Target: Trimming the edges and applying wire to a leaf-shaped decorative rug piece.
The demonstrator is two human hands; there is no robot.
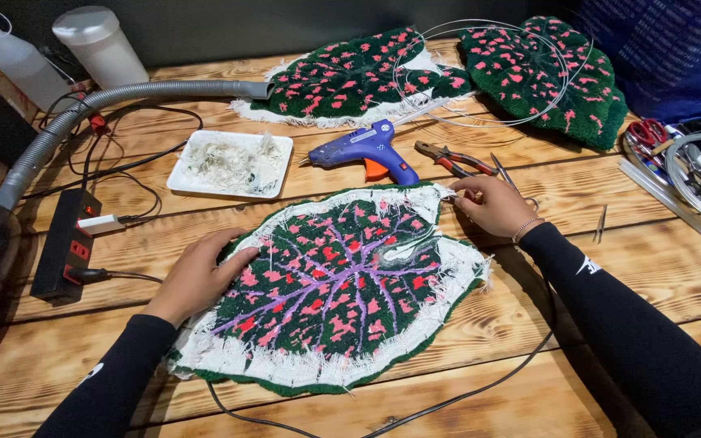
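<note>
Glue gun (371,151), pliers (453,159) beyond leaf rug (334,288); left hand (199,273) flat; right hand (492,204) grip pinching rug edge.

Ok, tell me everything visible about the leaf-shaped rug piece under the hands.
The leaf rug lies flat on the wooden table, backing side up: dark green with pink and red flecks and purple veins, edged by frayed white cloth, with green pile showing at the rim. A glossy patch sits near its upper right. The left hand presses flat on its left edge; the right hand pinches the white fringe at its upper right tip. A black cable runs beneath its lower edge.
</note>
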